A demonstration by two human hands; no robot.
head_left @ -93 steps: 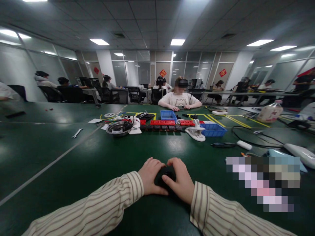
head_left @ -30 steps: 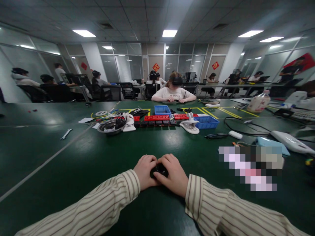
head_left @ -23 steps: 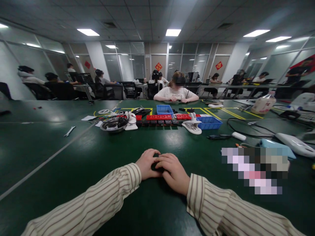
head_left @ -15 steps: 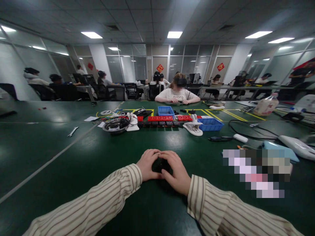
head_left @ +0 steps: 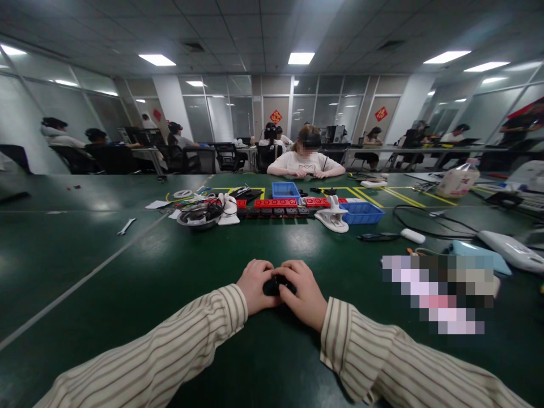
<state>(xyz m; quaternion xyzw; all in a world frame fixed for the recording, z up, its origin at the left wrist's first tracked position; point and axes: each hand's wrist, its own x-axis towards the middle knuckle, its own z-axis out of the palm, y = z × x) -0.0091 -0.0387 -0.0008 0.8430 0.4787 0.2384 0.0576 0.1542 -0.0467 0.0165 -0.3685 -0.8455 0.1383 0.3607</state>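
Between my two hands is a small, dark, rounded object point(head_left: 272, 287), black and slightly glossy; its kind is hard to make out because fingers cover much of it. My left hand point(head_left: 256, 286) curls round its left side, thumb low along the near edge. From the right, my right hand point(head_left: 304, 292) closes over it, fingertips on top and thumb bent across the near face. Both hands rest low over the green table point(head_left: 191, 351), their fingertips almost meeting.
Beyond my hands lie red and black module strips point(head_left: 278, 207), a white clip stand point(head_left: 332, 217), blue bins point(head_left: 362, 213) and a metal bowl of cables point(head_left: 199, 216). A wrench point(head_left: 126, 226) lies left. Cables and a white case point(head_left: 412, 236) are right. A person point(head_left: 306, 161) sits opposite.
My right fingers have drawn down and closer over the black object, and its thumb has bent in. The gap between my hands has narrowed. The view has shifted slightly.
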